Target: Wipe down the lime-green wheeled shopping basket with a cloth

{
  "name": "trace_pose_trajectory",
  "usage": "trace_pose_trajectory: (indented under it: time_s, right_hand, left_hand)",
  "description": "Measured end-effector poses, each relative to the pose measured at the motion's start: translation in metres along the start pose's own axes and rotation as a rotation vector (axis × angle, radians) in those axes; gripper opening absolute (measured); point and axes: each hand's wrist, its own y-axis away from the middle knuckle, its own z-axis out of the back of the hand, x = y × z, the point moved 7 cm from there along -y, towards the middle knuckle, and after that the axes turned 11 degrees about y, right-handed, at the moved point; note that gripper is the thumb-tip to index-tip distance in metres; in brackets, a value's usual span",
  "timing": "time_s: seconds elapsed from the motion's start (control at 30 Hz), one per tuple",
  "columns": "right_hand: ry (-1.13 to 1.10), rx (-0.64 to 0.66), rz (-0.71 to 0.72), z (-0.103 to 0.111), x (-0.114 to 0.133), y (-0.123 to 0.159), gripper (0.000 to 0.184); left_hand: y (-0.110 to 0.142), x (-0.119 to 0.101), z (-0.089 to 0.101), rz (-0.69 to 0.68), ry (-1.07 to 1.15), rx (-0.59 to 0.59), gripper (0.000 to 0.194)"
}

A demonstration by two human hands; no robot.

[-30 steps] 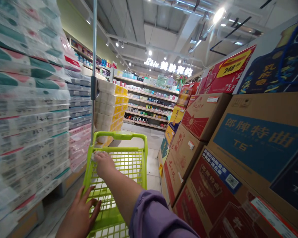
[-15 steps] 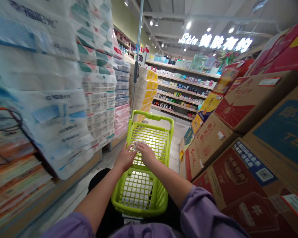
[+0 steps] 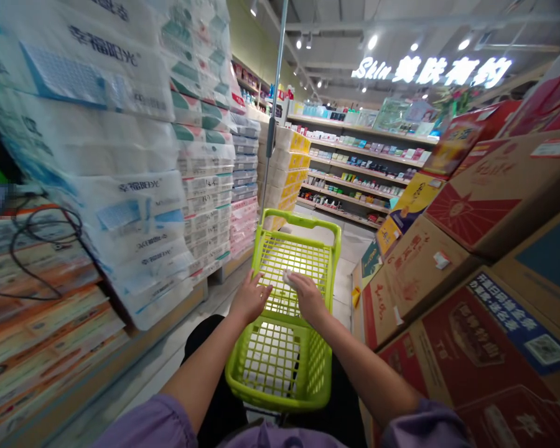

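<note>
A lime-green plastic shopping basket cart (image 3: pixel 280 398) stands directly before me, with a grid floor and a grid back panel. My left hand (image 3: pixel 251 298) hovers over its left side, fingers apart, with nothing visible in it. My right hand (image 3: pixel 310 300) is over the middle and right of the grid, fingers together. A small crumpled white wad (image 3: pixel 288 277), tissue-like, is pinched at its fingertips. The two hands are apart, and I cannot tell whether either touches the cart.
Tall stacks of wrapped paper packs (image 3: pixel 135 205) line the left. Cardboard cartons (image 3: pixel 452 249) are piled close on the right. A grey pole (image 3: pixel 271 134) rises at the cart's left side. Black cables (image 3: pixel 46 227) lie at far left. Stocked shelves (image 3: pixel 354 165) cross the aisle's end.
My hands have separated: they were together around the white wad, which is now only in the right hand. The whole view has swung slightly, shifting everything rightward.
</note>
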Motion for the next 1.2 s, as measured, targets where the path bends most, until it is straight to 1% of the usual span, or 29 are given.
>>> trace_pose_trajectory:
  time_s: [0.03, 0.07, 0.1, 0.17, 0.27, 0.33, 0.37, 0.4, 0.43, 0.53, 0.57, 0.67, 0.7, 0.73, 0.77, 0.8, 0.83, 0.9, 0.97, 1.0, 1.03, 1.07, 1.13, 1.2]
  right_hand:
    - [0.021, -0.025, -0.049, -0.001, -0.002, -0.012, 0.043]
    - [0.049, -0.010, -0.087, -0.006, -0.002, -0.022, 0.044]
    - [0.082, 0.042, -0.118, -0.013, 0.000, -0.030, 0.047]
    - [0.150, 0.223, -0.151, -0.030, 0.009, -0.035, 0.056]
    - [0.238, 0.476, -0.147, -0.047, 0.022, -0.018, 0.078]
    - [0.288, 0.583, -0.106, -0.051, 0.027, 0.001, 0.098]
    - [0.321, 0.615, -0.088, -0.051, 0.027, 0.010, 0.107]
    - [0.361, 0.628, -0.077, -0.051, 0.026, 0.019, 0.112]
    - [0.403, 0.620, -0.069, -0.051, 0.024, 0.025, 0.112]
    - [0.488, 0.531, -0.033, -0.050, 0.021, 0.034, 0.104]
    - [0.494, 0.508, -0.019, -0.051, 0.022, 0.035, 0.103]
    - [0.481, 0.483, -0.049, -0.055, 0.022, 0.035, 0.106]
    - [0.475, 0.471, -0.080, -0.055, 0.022, 0.035, 0.106]
    - [0.470, 0.456, -0.113, -0.054, 0.021, 0.034, 0.105]
    - [0.465, 0.437, -0.147, -0.053, 0.020, 0.034, 0.104]
    - [0.461, 0.420, -0.179, -0.052, 0.019, 0.033, 0.102]
    - [0.459, 0.413, -0.210, -0.051, 0.018, 0.033, 0.100]
    - [0.457, 0.428, -0.261, -0.052, 0.015, 0.033, 0.096]
    - [0.451, 0.461, -0.297, -0.053, 0.011, 0.034, 0.092]
    - [0.445, 0.476, -0.309, -0.054, 0.010, 0.034, 0.091]
    - [0.437, 0.486, -0.319, -0.055, 0.008, 0.035, 0.091]
    - [0.431, 0.491, -0.326, -0.056, 0.006, 0.035, 0.091]
    - [0.424, 0.490, -0.327, -0.058, 0.003, 0.035, 0.091]
    - [0.422, 0.485, -0.318, -0.061, 0.000, 0.034, 0.089]
  left_hand:
    - [0.000, 0.000, 0.000, 0.003, 0.010, 0.003, 0.048]
    - [0.000, 0.001, 0.000, 0.006, 0.020, 0.006, 0.048]
    - [0.000, 0.002, 0.000, 0.007, 0.028, 0.007, 0.047]
    - [0.001, 0.003, 0.001, 0.003, 0.041, 0.003, 0.045]
    - [0.002, 0.007, 0.000, -0.010, 0.052, -0.012, 0.044]
    - [0.003, 0.009, 0.000, -0.025, 0.060, -0.033, 0.043]
    - [0.003, 0.010, 0.000, -0.032, 0.066, -0.047, 0.043]
    - [0.003, 0.011, -0.001, -0.039, 0.071, -0.061, 0.042]
    - [0.003, 0.012, -0.001, -0.047, 0.074, -0.073, 0.041]
    - [0.003, 0.014, -0.003, -0.087, 0.068, -0.092, 0.037]
    - [0.004, 0.014, -0.002, -0.097, 0.066, -0.115, 0.034]
    - [0.006, 0.011, 0.013, -0.119, 0.053, -0.273, 0.023]
    - [0.006, 0.006, 0.019, -0.138, 0.041, -0.322, 0.028]
    - [0.004, -0.001, 0.023, -0.173, 0.027, -0.346, 0.037]
    - [0.000, -0.010, 0.024, -0.222, 0.012, -0.335, 0.046]
    - [-0.005, -0.021, 0.023, -0.273, -0.003, -0.290, 0.053]
    - [-0.012, -0.031, 0.019, -0.318, -0.018, -0.216, 0.057]
    - [-0.028, -0.045, 0.004, -0.361, -0.047, -0.017, 0.060]
    - [-0.042, -0.047, -0.014, -0.323, -0.073, 0.183, 0.058]
    - [-0.048, -0.044, -0.022, -0.289, -0.082, 0.251, 0.056]
    - [-0.052, -0.039, -0.028, -0.261, -0.084, 0.295, 0.053]
    - [-0.056, -0.034, -0.032, -0.244, -0.076, 0.318, 0.050]
    - [-0.064, -0.025, -0.034, -0.238, -0.031, 0.314, 0.048]
    - [-0.078, -0.015, -0.025, -0.220, 0.016, 0.244, 0.050]
